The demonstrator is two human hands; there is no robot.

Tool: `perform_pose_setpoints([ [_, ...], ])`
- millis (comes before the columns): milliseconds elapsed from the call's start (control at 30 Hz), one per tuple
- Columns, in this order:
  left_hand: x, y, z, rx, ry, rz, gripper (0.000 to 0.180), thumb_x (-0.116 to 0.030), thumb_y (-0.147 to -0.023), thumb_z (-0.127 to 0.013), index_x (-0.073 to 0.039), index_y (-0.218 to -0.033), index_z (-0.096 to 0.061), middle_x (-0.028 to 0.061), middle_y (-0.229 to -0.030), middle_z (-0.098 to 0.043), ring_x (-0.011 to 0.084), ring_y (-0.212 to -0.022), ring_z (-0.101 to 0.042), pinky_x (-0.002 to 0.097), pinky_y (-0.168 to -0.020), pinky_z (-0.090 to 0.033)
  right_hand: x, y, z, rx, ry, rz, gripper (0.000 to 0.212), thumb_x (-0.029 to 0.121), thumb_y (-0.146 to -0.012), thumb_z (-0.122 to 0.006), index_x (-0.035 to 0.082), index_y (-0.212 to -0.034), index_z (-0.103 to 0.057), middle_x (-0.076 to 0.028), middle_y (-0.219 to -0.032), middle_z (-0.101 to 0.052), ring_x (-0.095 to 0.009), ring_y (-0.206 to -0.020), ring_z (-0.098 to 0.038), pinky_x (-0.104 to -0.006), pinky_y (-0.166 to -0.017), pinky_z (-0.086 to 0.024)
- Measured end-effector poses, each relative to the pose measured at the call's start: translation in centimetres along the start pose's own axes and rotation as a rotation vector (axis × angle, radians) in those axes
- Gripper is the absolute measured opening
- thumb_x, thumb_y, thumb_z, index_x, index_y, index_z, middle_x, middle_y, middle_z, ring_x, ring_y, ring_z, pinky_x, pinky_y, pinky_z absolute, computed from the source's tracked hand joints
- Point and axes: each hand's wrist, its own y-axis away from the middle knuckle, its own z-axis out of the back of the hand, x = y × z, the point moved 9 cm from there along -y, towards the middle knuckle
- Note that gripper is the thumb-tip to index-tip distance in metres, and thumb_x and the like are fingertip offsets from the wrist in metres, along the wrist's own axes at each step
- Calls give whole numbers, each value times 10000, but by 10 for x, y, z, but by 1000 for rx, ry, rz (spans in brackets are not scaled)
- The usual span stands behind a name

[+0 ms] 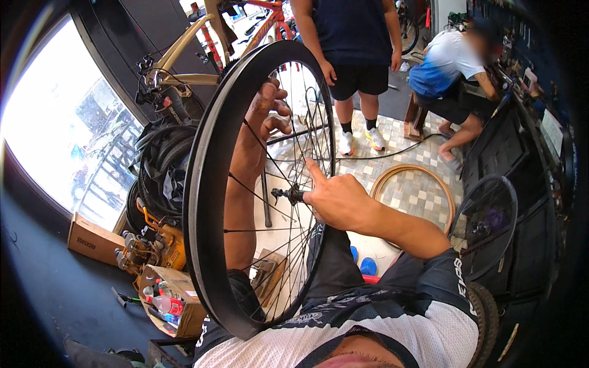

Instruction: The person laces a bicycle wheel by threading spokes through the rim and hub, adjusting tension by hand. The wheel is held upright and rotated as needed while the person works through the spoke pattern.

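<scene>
A bicycle wheel [215, 141] with a deep black rim stands upright and tilted in front of me, its lower rim against my body. Thin dark spokes run to a black hub [294, 194]. My right hand [343, 199] is closed at the hub's right end, the index finger stretched out toward the spokes. What its other fingers grip is partly hidden. On the far side of the spokes, my left hand [273, 110] is raised near the upper rim. Its fingers are half bent and apart, and nothing shows in them.
At left are coiled black tyres [162, 153], an orange machine [165, 245] and a cardboard box [175, 300] with bottles. A tan bicycle frame [190, 76] stands beyond. A tan hoop [454, 202] lies on the tiles. One person stands ahead [356, 37]; another bends at the right [448, 61].
</scene>
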Motion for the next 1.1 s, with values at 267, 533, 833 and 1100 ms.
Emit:
perform_pose_setpoints([
  [267, 11, -10, 8, 69, -4, -30, 389, -331, -1027, -733, -15, -1251, -697, 55, -1073, -650, 164, -908, -599, 304, -786, -502, 8, 14, 9, -51, 121, -74, 140, 144, -860, -647, 54, -811, -742, -434, -1557, -425, -299, -727, -775, -415, -609, -630],
  [533, 7, -16, 29, -34, 102, -66, 391, -262, -1030, -715, 38, -1277, -676, 91, -1081, -672, 181, -919, -655, 300, -693, -557, -3, 53, 24, -102, 278, -110, 133, 153, -857, -674, 38, -890, -732, -107, -951, -689, -241, -771, -743, -357, -610, -605],
  [833, 5, -22, 39, 134, 287, -147, 379, -210, -1077, -606, 76, -1324, -636, 156, -1117, -725, 219, -933, -705, 336, -703, -612, -47, 80, 100, -271, -19, -238, 178, 189, -939, -758, 69, -1067, -726, -107, -891, -731, -335, -773, -734, -418, -670, -569],
  [1100, 17, -7, 28, 18, 318, -96, 389, -237, -1081, -613, 67, -1323, -633, 127, -1109, -717, 179, -880, -677, 309, -666, -575, -35, 25, 94, -569, -517, -185, 196, 182, -981, -731, 70, -1139, -700, -156, -886, -776, -321, -757, -765, -412, -682, -576],
])
